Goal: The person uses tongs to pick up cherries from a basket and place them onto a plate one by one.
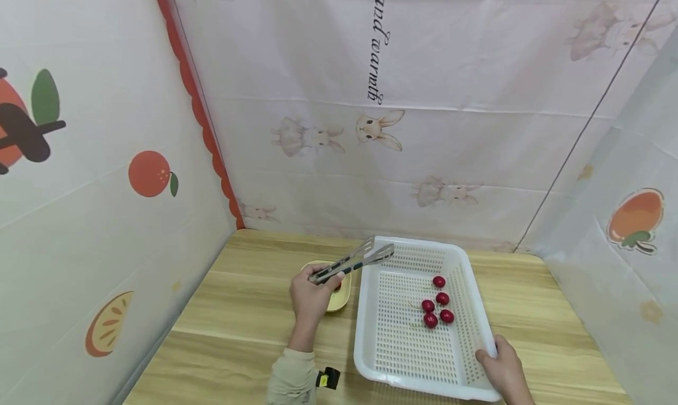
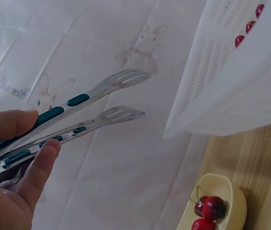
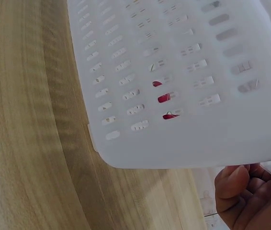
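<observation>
My left hand (image 1: 311, 296) grips metal tongs (image 2: 73, 108) with dark teal grip pads, thumb on one arm and fingers on the other. The slotted tips stand apart with nothing between them, over the basket's far left corner in the head view. My right hand (image 1: 503, 364) pinches the near right rim of a white perforated basket (image 1: 405, 377). Several red cherries (image 1: 431, 321) with stems lie on the basket floor, toward its right side. Partly behind my left hand sits a small yellow bowl (image 1: 343, 299). In the left wrist view it holds cherries (image 2: 214, 208).
A wood-grain table (image 1: 238, 311) carries the basket and bowl. White printed cloth (image 1: 339, 158) rises along the back and both sides. Below my left sleeve's cuff, a black strap with a yellow patch (image 1: 327, 378) shows.
</observation>
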Tool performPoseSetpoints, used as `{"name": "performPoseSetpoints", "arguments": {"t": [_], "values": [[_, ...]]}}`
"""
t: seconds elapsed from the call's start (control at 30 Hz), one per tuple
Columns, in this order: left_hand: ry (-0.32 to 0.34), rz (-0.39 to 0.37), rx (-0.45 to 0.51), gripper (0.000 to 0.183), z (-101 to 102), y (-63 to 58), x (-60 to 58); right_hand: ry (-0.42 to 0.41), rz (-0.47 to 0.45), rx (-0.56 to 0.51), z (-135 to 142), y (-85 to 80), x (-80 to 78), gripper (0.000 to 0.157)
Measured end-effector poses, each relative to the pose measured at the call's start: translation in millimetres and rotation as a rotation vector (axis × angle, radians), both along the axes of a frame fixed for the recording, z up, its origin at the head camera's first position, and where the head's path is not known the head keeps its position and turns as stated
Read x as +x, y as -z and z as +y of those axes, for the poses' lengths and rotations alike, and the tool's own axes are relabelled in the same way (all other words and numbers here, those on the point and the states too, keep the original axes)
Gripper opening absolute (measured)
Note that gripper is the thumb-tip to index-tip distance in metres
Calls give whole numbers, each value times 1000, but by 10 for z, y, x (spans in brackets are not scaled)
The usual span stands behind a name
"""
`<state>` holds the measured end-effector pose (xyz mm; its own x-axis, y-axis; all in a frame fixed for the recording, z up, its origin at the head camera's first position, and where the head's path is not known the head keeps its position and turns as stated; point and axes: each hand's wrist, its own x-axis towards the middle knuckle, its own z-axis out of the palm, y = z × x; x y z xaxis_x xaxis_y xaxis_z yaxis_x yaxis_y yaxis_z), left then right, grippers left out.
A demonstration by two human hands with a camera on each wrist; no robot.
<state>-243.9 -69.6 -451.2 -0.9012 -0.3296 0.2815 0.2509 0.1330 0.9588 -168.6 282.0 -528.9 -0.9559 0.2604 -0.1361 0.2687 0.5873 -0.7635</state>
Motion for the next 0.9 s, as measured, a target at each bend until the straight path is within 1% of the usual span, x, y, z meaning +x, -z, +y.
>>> {"name": "performPoseSetpoints", "arguments": {"t": [0.17, 0.27, 0.4, 0.5, 0.57, 0.63, 0.7, 0.73, 0.8, 0.9], "values": [[8, 68, 41, 28, 126, -38, -2, -5, 17, 8, 9, 19, -6, 41], [52, 90, 72, 29, 205, -51, -14, -5, 22, 7, 13, 26, -3, 39], [88, 66, 104, 29, 323, -49, -22, -4, 27, 15, 16, 17, 12, 39], [96, 36, 118, 28, 422, -142, 41, -6, 15, 14, 12, 4, 3, 40], [94, 22, 133, 29, 495, -136, 42, -5, 9, 7, 10, -1, -6, 40], [78, -6, 117, 29, 568, -129, 40, -5, 9, 4, 9, 1, -14, 40], [77, -17, 114, 30, 640, -43, -15, -5, 16, 5, 8, 8, -13, 40], [86, -29, 114, 30, 672, -16, -30, -4, 16, 2, 7, 10, -11, 40], [111, -56, 97, 31, 737, -8, -35, -2, 12, 2, 9, 11, -4, 39], [178, -118, 123, 32, 828, 1, -52, -3, 2, -11, 13, 12, 3, 38]]}}
